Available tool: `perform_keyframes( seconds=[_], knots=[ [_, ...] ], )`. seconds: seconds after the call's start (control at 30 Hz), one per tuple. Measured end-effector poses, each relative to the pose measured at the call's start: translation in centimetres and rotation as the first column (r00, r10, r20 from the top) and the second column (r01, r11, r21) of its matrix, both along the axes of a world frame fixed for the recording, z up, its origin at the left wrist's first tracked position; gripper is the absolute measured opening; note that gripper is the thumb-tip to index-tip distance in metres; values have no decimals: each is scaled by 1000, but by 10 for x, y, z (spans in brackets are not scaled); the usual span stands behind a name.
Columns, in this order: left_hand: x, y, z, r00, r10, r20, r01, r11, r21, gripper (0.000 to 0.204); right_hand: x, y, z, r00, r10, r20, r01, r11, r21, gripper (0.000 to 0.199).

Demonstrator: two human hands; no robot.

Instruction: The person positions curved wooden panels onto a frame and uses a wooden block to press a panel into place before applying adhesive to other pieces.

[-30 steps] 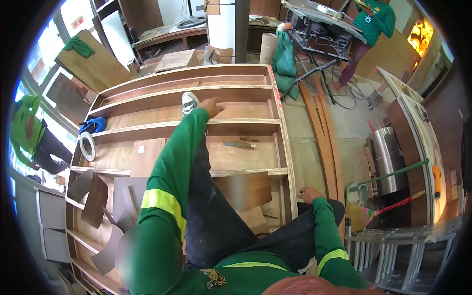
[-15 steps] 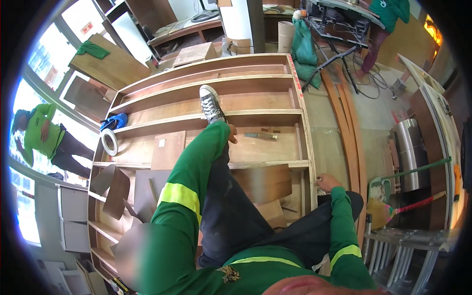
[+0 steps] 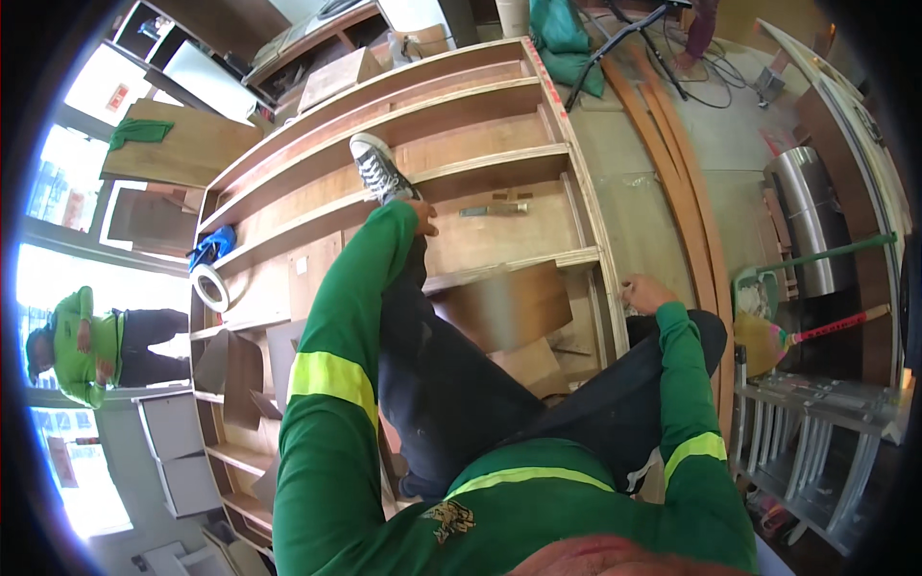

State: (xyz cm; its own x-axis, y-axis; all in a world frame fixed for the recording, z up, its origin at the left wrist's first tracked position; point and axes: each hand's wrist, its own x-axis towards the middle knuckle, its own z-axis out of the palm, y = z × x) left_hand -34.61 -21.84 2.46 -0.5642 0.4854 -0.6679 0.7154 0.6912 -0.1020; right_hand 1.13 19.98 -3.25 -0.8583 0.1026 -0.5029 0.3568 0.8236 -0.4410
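Across the shelf edge of the wooden shelving unit [image 3: 461,178], the left hand [image 3: 423,216] rests by the ankle, fingers seemingly curled, while the right hand [image 3: 648,293] presses loosely bent fingers on the side rail [image 3: 595,240], likely for balance.

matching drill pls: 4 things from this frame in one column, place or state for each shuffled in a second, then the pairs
Things:
1. left hand
2. right hand
3. tape roll
4. sneaker

Places:
A. on the right edge of the wooden frame
B. on the raised shin, near the ankle
C. on a shelf board, sole toward the camera
D. at the frame's left side, below a blue cloth

Pairs: 1-B, 2-A, 3-D, 4-C
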Motion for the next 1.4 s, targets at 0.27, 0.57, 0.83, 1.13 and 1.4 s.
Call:
perform_keyframes(
  seconds=[0.27, 0.57, 0.83, 1.13, 1.4],
  knots=[
    [-11, -15, -14, 987, -151, 47, 150, 988, 34, 72, -2, -2, 21, 995, -37, 94, 43, 997, -59, 51],
    [-32, -10, -44, 998, -3, 56, -1, 997, 71, 72, -8, -4, 16, 991, -34, 133, 45, 996, -79, 50],
    [-27, -9, -23, 980, 106, 167, -136, 973, 184, 78, -5, -14, -33, 978, -151, 146, 172, 975, -142, 62],
    [-18, -46, -23, 832, 444, -333, -384, 894, 231, 86, 15, -42, -85, 794, -605, 58, 578, 724, -377, 73],
    [-35, -60, -21, 809, 578, -103, -566, 815, 124, 126, 20, -56, -71, 699, -705, 115, 690, 625, -365, 69]
  ],
)
